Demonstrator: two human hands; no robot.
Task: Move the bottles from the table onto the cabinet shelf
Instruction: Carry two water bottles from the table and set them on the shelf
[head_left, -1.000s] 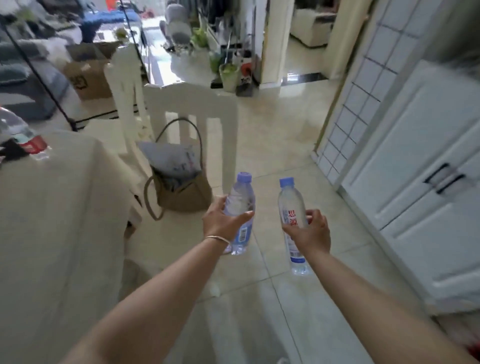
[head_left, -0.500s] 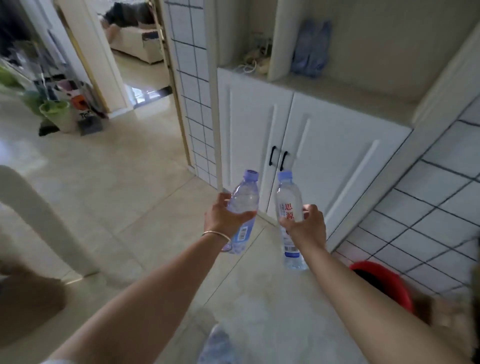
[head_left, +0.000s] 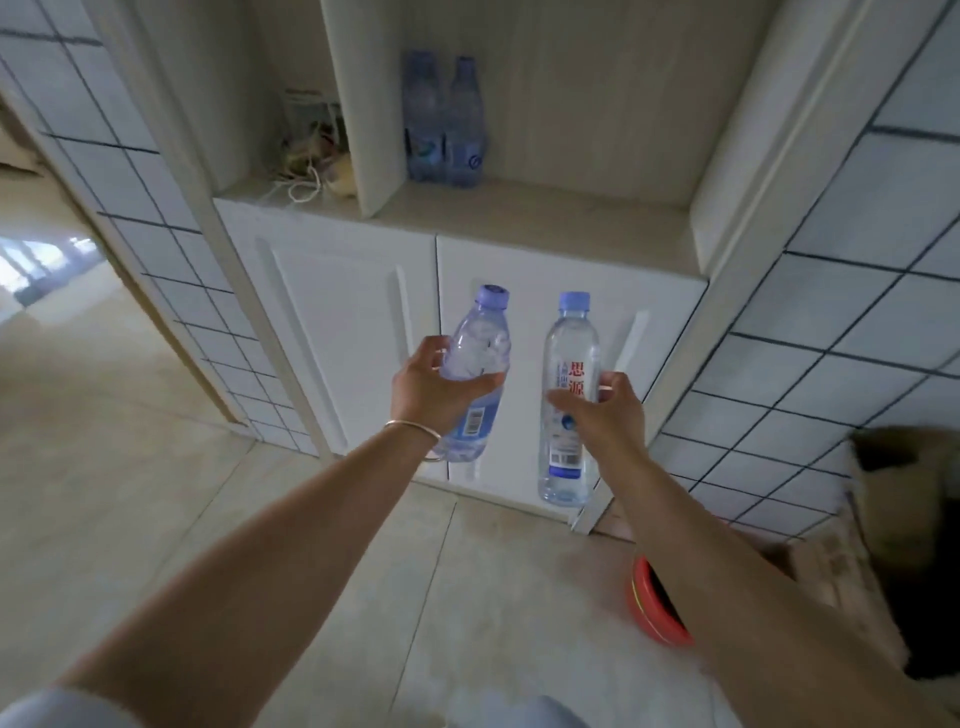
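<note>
My left hand (head_left: 434, 387) is shut on a bluish water bottle (head_left: 475, 343) with a purple cap, tilted slightly right. My right hand (head_left: 608, 413) grips a clear water bottle (head_left: 566, 395) with a blue cap and red characters, held upright. Both are in front of the white cabinet doors (head_left: 353, 332), below the open cabinet shelf (head_left: 545, 218). Two blue bottles (head_left: 444, 124) stand side by side at the back of that shelf, just right of an upright divider (head_left: 363, 104).
Left of the divider, a compartment holds a jar and tangled cords (head_left: 309, 156). A red basin (head_left: 657, 608) sits on the floor at lower right, beside a cardboard box (head_left: 852, 551). Tiled walls flank the cabinet. A doorway opens at the left.
My view has swung from the table and chair to face the cabinet, which is now closer and centred. Both hands still hold their bottles in front of me.
</note>
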